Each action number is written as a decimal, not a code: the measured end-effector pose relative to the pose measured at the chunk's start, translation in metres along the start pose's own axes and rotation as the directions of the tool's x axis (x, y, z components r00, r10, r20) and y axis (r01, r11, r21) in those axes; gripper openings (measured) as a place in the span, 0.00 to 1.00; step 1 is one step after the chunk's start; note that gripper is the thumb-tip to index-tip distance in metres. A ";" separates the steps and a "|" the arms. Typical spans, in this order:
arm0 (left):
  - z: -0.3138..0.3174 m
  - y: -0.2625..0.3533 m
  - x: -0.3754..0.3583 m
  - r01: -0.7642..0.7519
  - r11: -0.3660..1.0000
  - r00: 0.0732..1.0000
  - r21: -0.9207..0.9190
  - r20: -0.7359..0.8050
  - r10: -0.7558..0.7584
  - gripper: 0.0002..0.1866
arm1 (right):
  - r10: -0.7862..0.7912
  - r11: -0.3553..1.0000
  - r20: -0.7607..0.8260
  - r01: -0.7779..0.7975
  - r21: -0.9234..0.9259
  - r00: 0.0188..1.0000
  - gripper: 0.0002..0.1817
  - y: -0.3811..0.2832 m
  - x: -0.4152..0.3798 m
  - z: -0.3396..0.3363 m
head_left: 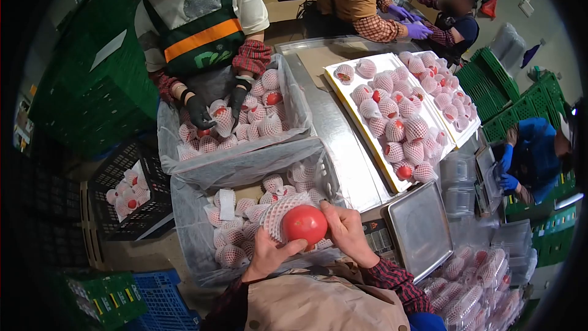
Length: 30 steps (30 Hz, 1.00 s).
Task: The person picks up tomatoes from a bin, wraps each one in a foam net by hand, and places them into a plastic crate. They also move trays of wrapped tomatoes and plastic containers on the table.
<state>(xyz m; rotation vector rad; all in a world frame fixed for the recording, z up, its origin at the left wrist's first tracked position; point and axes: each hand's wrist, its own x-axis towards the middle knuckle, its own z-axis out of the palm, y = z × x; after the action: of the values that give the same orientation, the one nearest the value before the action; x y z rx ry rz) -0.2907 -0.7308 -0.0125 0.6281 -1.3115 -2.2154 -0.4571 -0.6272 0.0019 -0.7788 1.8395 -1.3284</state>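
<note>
A large red tomato (pixel 305 225) sits partly out of a white foam net sleeve (pixel 278 213) in front of my body. My left hand (pixel 274 252) is closed around its lower left side, with the thumb on the skin. At the right side, my right hand (pixel 350 233) grips the tomato's edge between thumb and fingers; the far side is hidden. Both hands are over a plastic-lined crate (pixel 193 233) that holds several foam-netted tomatoes (pixel 231 256).
Across from me, a person's black-gloved hands (pixel 215 113) hold a netted tomato over a second lined crate (pixel 294 79). White trays (pixel 343 89) of netted tomatoes stand on the metal table (pixel 343 147). A scale with a steel pan (pixel 419 230) is at right, beside packed clear boxes (pixel 465 297).
</note>
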 end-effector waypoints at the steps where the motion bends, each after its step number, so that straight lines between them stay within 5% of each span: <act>1: -0.001 -0.002 0.001 0.000 1.000 1.000 0.000 0.000 0.000 0.31 | -0.047 0.999 -0.015 0.048 0.006 0.999 0.30 0.002 0.002 0.000; 4: -0.001 -0.005 0.000 -0.039 0.998 0.999 -0.058 0.019 0.040 0.32 | 0.146 0.950 0.064 -0.158 0.270 0.987 0.26 0.013 0.005 -0.005; 6: 0.002 -0.001 -0.002 0.048 0.952 0.999 -0.304 0.033 -0.039 0.33 | 0.276 0.908 0.109 -0.296 0.295 0.955 0.24 0.021 0.012 -0.001; 8: 0.002 -0.001 -0.002 0.091 0.932 0.995 -0.351 0.058 -0.076 0.34 | 0.396 0.848 0.155 -0.426 0.315 0.905 0.24 0.020 0.012 0.004; 10: -0.001 -0.004 -0.003 0.135 0.908 0.990 -0.398 0.081 -0.111 0.34 | 0.469 0.611 0.392 -0.611 0.504 0.791 0.24 0.014 0.002 0.009; 12: -0.008 -0.008 -0.003 0.226 0.868 0.973 -0.442 0.139 -0.182 0.36 | 0.510 0.540 0.439 -0.673 0.506 0.740 0.24 0.016 0.002 0.008; 15: -0.003 0.000 -0.003 0.199 0.876 0.978 -0.440 0.144 -0.150 0.39 | 0.324 0.555 0.364 -0.487 0.674 0.873 0.18 0.015 0.006 0.009; 17: -0.001 0.003 -0.002 0.178 0.901 0.982 -0.395 0.125 -0.139 0.39 | 0.085 0.750 0.090 -0.123 0.650 0.992 0.08 0.017 0.011 0.001; 21: 0.000 0.007 -0.001 0.114 0.966 0.989 -0.232 0.116 -0.089 0.39 | -0.040 0.905 -0.104 0.080 0.417 0.994 0.11 -0.007 0.004 -0.005; 28: 0.002 0.017 0.000 0.124 0.978 0.983 -0.168 0.155 -0.098 0.41 | -0.172 0.918 -0.199 0.230 0.322 0.965 0.11 -0.004 0.000 0.001; 30: 0.004 0.016 -0.001 0.121 0.976 0.985 -0.181 0.142 -0.096 0.42 | -0.335 0.898 -0.252 0.389 0.206 0.908 0.11 0.006 0.001 0.002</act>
<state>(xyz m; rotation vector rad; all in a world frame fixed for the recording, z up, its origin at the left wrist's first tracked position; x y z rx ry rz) -0.2894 -0.7338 0.0041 0.5000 -1.1336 -2.4725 -0.4563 -0.6278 -0.0044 -0.9028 1.6851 -1.9107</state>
